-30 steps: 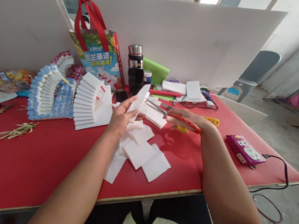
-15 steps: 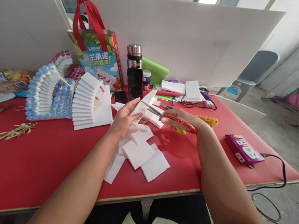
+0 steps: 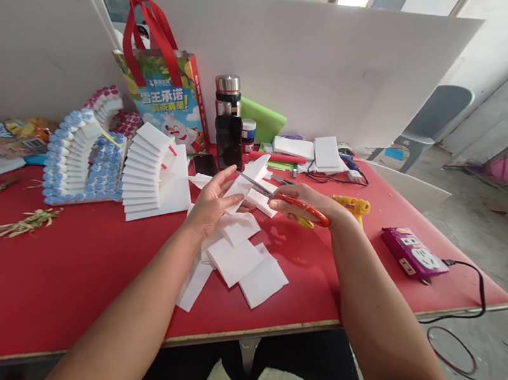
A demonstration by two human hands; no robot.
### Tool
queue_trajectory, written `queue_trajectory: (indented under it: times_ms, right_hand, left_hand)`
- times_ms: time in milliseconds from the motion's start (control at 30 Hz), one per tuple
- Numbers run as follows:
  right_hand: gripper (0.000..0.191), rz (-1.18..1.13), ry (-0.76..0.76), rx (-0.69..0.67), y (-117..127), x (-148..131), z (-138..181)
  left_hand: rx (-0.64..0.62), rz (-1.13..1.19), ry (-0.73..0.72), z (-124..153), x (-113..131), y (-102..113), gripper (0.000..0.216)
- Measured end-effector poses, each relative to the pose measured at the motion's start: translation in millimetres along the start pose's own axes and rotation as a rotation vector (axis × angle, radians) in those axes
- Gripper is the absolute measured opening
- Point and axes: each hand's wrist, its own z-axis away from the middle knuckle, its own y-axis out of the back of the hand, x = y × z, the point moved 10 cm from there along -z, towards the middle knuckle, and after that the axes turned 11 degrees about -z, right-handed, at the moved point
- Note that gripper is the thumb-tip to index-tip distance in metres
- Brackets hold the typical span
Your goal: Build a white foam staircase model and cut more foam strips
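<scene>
Between the thumb and fingers of my left hand (image 3: 213, 203) is a thin white sheet of paper (image 3: 255, 168), its upper part standing above the fingers. My right hand (image 3: 300, 201) is closed round the orange handles of a pair of scissors (image 3: 311, 210). Their metal blades point left and lie across the paper, close to my left fingertips. How far the blades are parted is hard to make out. Below the hands, several loose white paper pieces (image 3: 234, 260) overlap on the red table (image 3: 310, 289). A thicker white stack (image 3: 262, 201) lies partly hidden behind the scissors.
On the left stand a fanned white folded piece (image 3: 143, 176) and a blue-and-white structure (image 3: 71, 155). Behind are a gift bag (image 3: 167, 96), a flask (image 3: 228, 96) and a phone (image 3: 229, 141). To the right lie a yellow glue gun (image 3: 352, 205) and a purple power strip (image 3: 415, 253).
The scissors and my right hand have shifted slightly left along the paper. The upper part of the paper has moved a little; my left hand stays nearly in place.
</scene>
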Motion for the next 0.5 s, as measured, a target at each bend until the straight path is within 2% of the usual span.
queue_trajectory:
  times_ms: [500]
  right_hand:
    - [0.036,-0.129,0.016,0.039,-0.4,0.5,-5.0]
  left_hand:
    - [0.002,0.003,-0.013,-1.5,-0.8,2.7,0.086]
